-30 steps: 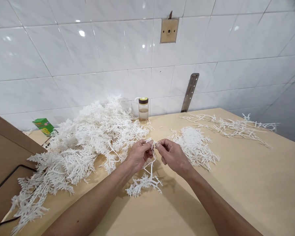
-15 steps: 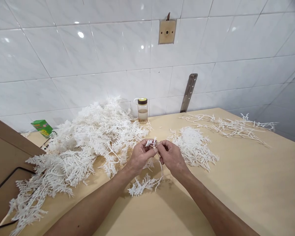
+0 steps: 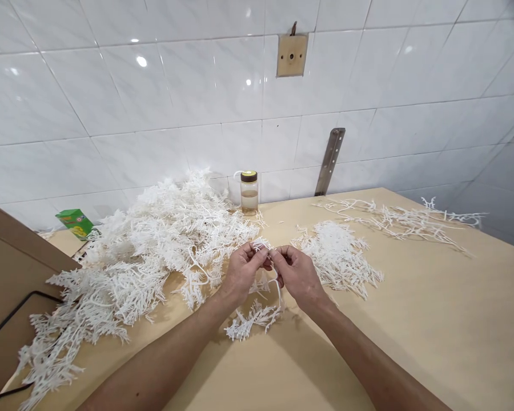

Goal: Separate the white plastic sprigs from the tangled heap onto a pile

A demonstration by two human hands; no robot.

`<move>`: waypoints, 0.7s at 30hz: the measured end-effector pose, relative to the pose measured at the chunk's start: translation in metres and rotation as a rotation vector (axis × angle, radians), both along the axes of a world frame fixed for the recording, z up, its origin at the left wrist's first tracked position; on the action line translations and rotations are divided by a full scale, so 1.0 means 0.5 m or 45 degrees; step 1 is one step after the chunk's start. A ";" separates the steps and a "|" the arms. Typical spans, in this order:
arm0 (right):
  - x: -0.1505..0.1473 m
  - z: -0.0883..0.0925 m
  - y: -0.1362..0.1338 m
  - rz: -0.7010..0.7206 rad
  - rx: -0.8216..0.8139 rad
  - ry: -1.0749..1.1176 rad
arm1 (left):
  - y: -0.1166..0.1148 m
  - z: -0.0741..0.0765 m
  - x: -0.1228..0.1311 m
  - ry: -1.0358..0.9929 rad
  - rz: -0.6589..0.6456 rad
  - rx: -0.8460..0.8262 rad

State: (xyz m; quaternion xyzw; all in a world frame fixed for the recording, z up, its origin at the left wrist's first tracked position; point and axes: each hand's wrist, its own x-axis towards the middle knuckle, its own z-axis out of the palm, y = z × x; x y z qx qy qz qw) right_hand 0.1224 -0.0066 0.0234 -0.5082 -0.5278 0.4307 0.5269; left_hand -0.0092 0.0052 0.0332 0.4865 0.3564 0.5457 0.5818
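My left hand [image 3: 245, 269] is closed, its thumb and fingers pinching a small white plastic sprig [image 3: 260, 244]. Touching it at the fingertips, my right hand [image 3: 298, 273] pinches the white branch stem [image 3: 278, 288]. That stem curves down from between my hands to a feathery white tip [image 3: 253, 321] hanging low over the table. What exactly lies between the touching fingertips is too small to make out. Just right of my right hand is a pile of short white sprigs [image 3: 336, 257]. To the left spreads a large heap of white feathery branches [image 3: 167, 240].
Bare white stems [image 3: 405, 220] lie at the back right of the wooden table [image 3: 445, 319]. A lidded bottle [image 3: 249, 194] of liquid stands near the tiled wall. At left are a green box [image 3: 74, 224], a brown cardboard panel [image 3: 15, 297] and a black cable [image 3: 23, 299].
The white sprig has slipped lower and leftward behind my left thumb, and the dangling branch has swung slightly. My hands stay in nearly the same place, fingertips together.
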 end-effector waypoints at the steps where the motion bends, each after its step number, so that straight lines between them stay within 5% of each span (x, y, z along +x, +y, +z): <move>1: 0.000 0.001 -0.001 -0.016 0.019 -0.048 | 0.001 0.000 -0.001 -0.013 0.007 -0.011; 8: 0.005 -0.003 0.002 -0.112 0.247 -0.271 | 0.008 -0.002 -0.004 -0.046 -0.100 -0.070; 21: -0.007 -0.007 0.001 -0.035 0.077 -0.225 | 0.005 -0.006 -0.007 0.152 0.011 -0.015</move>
